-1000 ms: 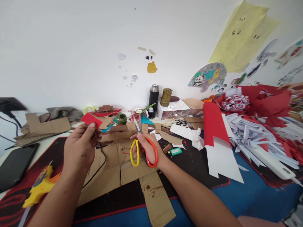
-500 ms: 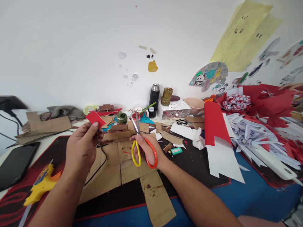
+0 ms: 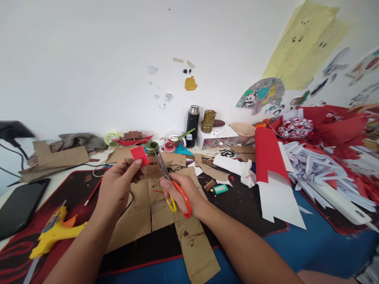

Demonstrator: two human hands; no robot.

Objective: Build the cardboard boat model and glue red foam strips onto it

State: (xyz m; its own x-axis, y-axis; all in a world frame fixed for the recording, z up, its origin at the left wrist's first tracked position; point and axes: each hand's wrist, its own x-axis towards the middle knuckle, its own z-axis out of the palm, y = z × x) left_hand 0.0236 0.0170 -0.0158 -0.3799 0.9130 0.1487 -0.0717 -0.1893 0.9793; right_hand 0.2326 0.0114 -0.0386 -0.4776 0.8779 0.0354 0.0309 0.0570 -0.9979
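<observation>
Between the thumb and fingers of my left hand (image 3: 122,179) is a small piece of red corrugated card (image 3: 140,156), its ridged face showing. My right hand (image 3: 183,189) is closed on a pair of scissors (image 3: 163,165) with one orange and one yellow handle loop. The blades point up and to the left, a little to the right of the card and apart from it. Under both hands lies stained brown cardboard (image 3: 133,225) on a dark mat. Behind the card stands an open jar of green paint (image 3: 152,148).
A yellow glue gun (image 3: 55,232) and a black phone (image 3: 22,207) lie at the left. Along the wall stand a black flask (image 3: 193,120) and a white box (image 3: 217,138). A green lighter (image 3: 219,189), red paper (image 3: 271,154) and white paper strips (image 3: 314,165) lie to the right.
My left hand has moved right with the red card and turned it so its ridges show. The scissors have tilted further left, closer to the card.
</observation>
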